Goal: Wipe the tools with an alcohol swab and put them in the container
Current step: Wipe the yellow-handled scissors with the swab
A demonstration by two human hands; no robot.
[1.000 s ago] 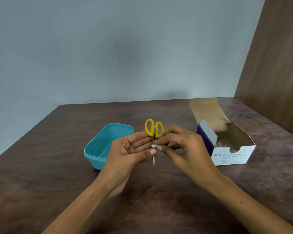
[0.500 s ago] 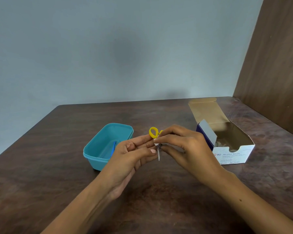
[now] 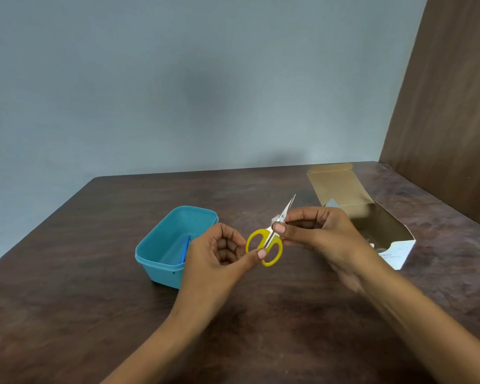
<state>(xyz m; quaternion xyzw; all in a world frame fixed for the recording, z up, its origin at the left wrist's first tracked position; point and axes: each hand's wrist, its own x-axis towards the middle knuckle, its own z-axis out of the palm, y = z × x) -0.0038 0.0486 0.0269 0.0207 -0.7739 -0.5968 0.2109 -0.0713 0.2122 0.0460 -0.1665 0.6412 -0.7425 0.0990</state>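
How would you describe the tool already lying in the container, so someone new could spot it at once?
On the brown table, left of the person's left hand, stands a teal container. Inside it, against the wall nearest that hand, leans a thin blue tool. It is the only thing visible in there, darker blue than the teal plastic, unlike the yellow-handled scissors held in both hands.

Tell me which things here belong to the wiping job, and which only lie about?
Job: yellow-handled scissors, white swab, teal container, blue tool inside it, open swab box, left hand, right hand.
Lying about: nothing besides the table.
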